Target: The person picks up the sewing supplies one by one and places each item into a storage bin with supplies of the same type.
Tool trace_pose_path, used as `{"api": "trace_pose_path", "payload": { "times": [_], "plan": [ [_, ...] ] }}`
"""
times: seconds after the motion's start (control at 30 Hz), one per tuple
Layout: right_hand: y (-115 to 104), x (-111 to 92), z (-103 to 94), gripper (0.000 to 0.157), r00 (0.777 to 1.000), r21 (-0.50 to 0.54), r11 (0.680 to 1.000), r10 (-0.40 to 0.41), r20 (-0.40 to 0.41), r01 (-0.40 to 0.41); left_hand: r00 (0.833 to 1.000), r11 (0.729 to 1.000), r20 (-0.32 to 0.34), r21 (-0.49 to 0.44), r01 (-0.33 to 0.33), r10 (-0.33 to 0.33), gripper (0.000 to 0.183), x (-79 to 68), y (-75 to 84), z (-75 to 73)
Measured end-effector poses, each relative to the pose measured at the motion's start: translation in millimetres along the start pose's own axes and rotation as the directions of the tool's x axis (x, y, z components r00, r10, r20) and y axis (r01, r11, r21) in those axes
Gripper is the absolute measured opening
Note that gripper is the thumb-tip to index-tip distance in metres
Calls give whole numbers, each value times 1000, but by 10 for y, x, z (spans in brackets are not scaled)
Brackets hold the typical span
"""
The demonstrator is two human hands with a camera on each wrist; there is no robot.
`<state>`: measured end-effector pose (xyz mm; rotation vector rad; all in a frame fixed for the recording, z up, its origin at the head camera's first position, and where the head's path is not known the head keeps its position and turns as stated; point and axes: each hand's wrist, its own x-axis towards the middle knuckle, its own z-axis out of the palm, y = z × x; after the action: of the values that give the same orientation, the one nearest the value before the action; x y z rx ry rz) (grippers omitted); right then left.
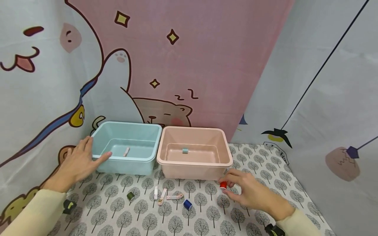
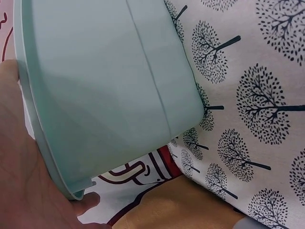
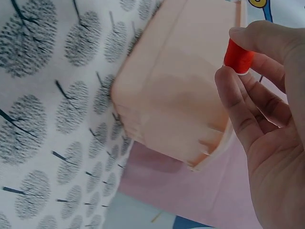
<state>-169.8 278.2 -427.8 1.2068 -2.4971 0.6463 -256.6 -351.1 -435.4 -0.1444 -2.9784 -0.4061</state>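
Note:
My right hand [image 1: 246, 191] pinches a red spool of thread [image 3: 238, 57] between thumb and fingertips, just in front of the pink bin's near right corner. My left hand [image 1: 78, 160] rests on the near left corner of the light blue bin [image 1: 124, 166], thumb over the rim and fingers stretched along the left side. Inside that bin lies a small pale strip [image 1: 126, 151]. A pale teal spool [image 1: 185, 150] lies in the pink bin [image 1: 195, 170]. On the cloth lie a green spool [image 1: 131, 196], a blue spool [image 1: 187, 205] and small pale strips [image 1: 162, 196].
The two bins stand side by side at the back of the table, on a white cloth [image 1: 124, 223] printed with trees. Behind them hangs a pink and white cartoon curtain [image 1: 206, 65], which also closes off the left and right sides.

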Motion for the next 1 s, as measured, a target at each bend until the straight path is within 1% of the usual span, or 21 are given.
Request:
{"api": "trace_pose_path", "payload": {
  "times": [0.27,0.47,0.57,0.77,0.9,1.0],
  "plan": [
    [31,170,-138,41,1000,-18,1000,3,-25,-4,1000,1000,-12,3,2,-2,125,12,-1,8],
    [97,336,-213,34,1000,-22,1000,-4,-27,4,1000,1000,-23,-3,1,-1,126,1,11,28],
    [128,425,-242,33,1000,-17,1000,-8,-20,8,1000,1000,-21,-8,0,0,126,-1,16,32],
    [188,609,-276,36,999,11,1000,-29,-13,29,1000,1000,-17,-9,3,-3,127,4,20,30],
    [235,717,-304,36,999,-12,999,-43,-33,43,1000,1000,-24,-10,5,-5,127,2,24,32],
    [266,789,-324,33,998,-21,999,-48,-38,48,1000,1000,-28,-13,5,-5,127,-4,25,35]
  ]
}}
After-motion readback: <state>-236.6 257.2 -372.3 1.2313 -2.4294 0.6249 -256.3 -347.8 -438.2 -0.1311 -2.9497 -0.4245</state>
